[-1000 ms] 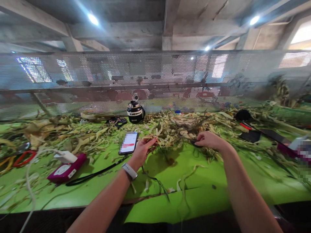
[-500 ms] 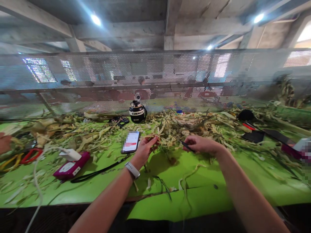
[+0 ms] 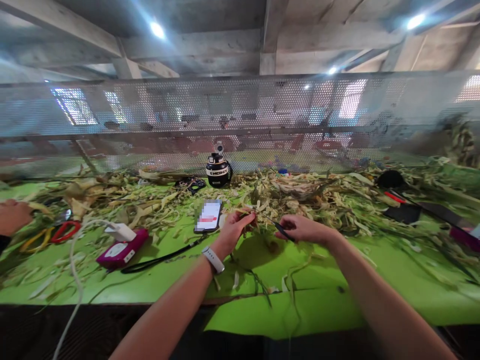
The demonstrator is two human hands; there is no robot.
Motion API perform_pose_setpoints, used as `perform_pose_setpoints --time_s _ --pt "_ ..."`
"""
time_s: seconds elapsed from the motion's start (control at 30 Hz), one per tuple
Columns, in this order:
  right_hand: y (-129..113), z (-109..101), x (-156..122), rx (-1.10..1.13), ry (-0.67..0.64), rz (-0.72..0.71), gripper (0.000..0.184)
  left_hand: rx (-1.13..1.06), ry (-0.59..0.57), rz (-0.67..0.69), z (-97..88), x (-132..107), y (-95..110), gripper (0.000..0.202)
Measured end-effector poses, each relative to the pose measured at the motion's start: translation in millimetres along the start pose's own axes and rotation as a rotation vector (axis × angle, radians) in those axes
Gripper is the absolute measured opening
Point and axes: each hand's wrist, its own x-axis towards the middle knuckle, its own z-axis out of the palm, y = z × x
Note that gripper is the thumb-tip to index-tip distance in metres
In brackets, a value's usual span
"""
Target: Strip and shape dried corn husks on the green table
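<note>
My left hand, with a pale watch strap at the wrist, is closed on a small piece of plant fibre that looks like dry corn husk. Thin strands hang below its fingers. My right hand grips a slim tool with a black handle; its thin tip points left toward the piece in my left hand. Whether the tip touches it I cannot tell. A phone with a lit screen lies just left of my left hand. Loose husk strips are heaped beyond both hands.
A black bottle stands at the back before a perforated metal screen. To the left are a purple power strip with a white plug, red-handled scissors and another person's hand. A red-and-black item lies right.
The whole view has shifted, so the table's things sit further right. My right hand has come nearer my left, and the tool now tilts differently with its tip closer to the held piece.
</note>
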Motion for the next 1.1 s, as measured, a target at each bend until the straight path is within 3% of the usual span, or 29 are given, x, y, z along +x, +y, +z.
perform_pose_setpoints --time_s 0.17,0.67,1.1 --pt "-6.8 3.1 -0.4 0.001 -0.015 -0.002 0.038 0.008 -0.08 0.021 0.5 0.1 -1.8 0.026" --pt "-3.3 6.3 4.6 -0.125 0.07 -0.073 0.041 -0.024 -0.089 0.021 -0.9 3.8 -5.1 0.029" --pt "-4.5 9.4 7.0 -0.077 0.037 -0.071 0.041 -0.044 -0.108 0.018 -1.3 4.8 -6.6 0.027"
